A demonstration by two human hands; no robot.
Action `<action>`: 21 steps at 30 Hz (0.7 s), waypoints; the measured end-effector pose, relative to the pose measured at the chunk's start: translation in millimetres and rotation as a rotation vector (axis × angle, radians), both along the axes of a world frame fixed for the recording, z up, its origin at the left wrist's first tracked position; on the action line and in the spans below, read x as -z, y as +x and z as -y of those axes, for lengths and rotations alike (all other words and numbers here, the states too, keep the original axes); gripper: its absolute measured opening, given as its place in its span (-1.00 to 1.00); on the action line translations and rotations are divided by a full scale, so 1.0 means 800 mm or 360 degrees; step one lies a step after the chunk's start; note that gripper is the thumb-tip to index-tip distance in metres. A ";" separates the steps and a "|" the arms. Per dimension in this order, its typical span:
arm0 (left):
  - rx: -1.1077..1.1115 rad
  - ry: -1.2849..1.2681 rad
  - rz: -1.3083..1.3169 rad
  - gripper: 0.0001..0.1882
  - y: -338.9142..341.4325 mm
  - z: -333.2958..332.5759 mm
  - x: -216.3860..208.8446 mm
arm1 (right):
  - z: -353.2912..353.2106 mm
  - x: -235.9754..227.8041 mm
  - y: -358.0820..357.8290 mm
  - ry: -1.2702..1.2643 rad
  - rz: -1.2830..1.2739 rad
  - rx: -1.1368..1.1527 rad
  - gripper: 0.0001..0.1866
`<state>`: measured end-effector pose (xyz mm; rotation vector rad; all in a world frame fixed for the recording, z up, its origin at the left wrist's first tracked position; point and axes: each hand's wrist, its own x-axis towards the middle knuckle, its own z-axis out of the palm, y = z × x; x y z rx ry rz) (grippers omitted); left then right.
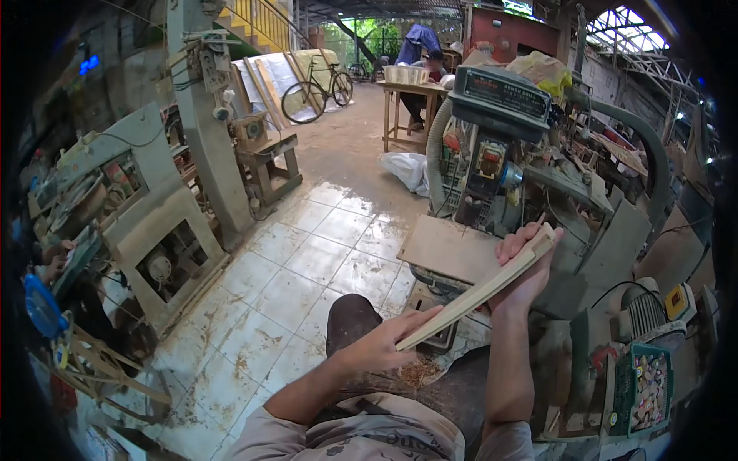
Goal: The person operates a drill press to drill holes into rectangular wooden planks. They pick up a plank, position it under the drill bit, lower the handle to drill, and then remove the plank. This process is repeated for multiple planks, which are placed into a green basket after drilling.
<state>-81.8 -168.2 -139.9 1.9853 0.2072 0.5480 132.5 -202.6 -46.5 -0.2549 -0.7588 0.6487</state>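
Note:
A long, pale strip of wood (477, 296) slants up to the right across my lap, held between my two hands. Its near end rests in my left hand (392, 336), whose fingers close round it. Higher up, my right hand (530, 265) grips the strip close to its far end, the palm behind it and fingertips showing past the edge. Just beyond the strip stands a green bench drill (500, 100) with a flat wooden board (450, 250) on its table. Reddish-brown wood shavings (419, 373) lie on my lap below the strip.
A green crate (642, 392) of small pieces stands at the lower right, near a motor (642, 311). Dusty white tiles (292, 288) cover the floor. At the left are a pillar (201, 115) and wooden frames. Farther back, a person sits behind a wooden table (411, 88); a bicycle (315, 96) leans nearby.

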 end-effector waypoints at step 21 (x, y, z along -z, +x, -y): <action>-0.0874 0.1269 -0.1051 -0.19 -0.003 -0.209 0.104 | -0.182 -0.170 0.315 -0.0935 0.1030 0.1710 -0.44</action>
